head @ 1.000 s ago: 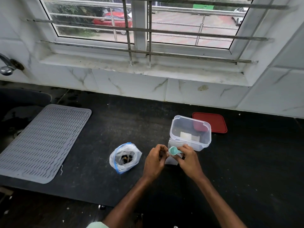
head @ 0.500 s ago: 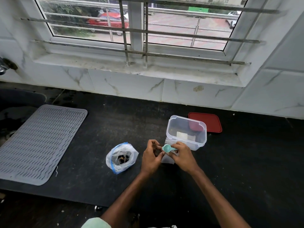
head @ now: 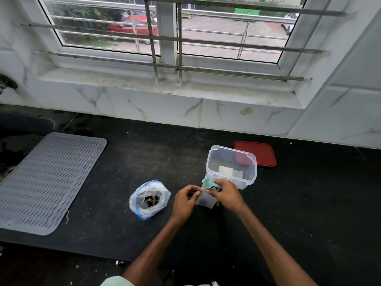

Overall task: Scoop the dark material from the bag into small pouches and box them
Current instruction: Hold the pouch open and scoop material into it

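Observation:
A clear plastic bag [head: 149,200] with a blue zip edge stands open on the black counter, dark material inside. To its right my left hand [head: 185,200] pinches the left edge of a small translucent pouch [head: 206,200]. My right hand [head: 225,195] grips the pouch's right edge and also holds a small teal scoop [head: 209,182], its bowl pointing left above the pouch. Just behind stands a clear plastic box [head: 232,167], open, with white pouches on its floor.
A red lid [head: 259,154] lies flat behind the box on the right. A grey ribbed mat [head: 47,180] covers the counter's left side, beside a dark sink [head: 18,129]. The tiled wall and barred window rise behind the counter.
My hands have drawn slightly apart, stretching the pouch between them. The scoop stays in my right hand. The view has shifted a little.

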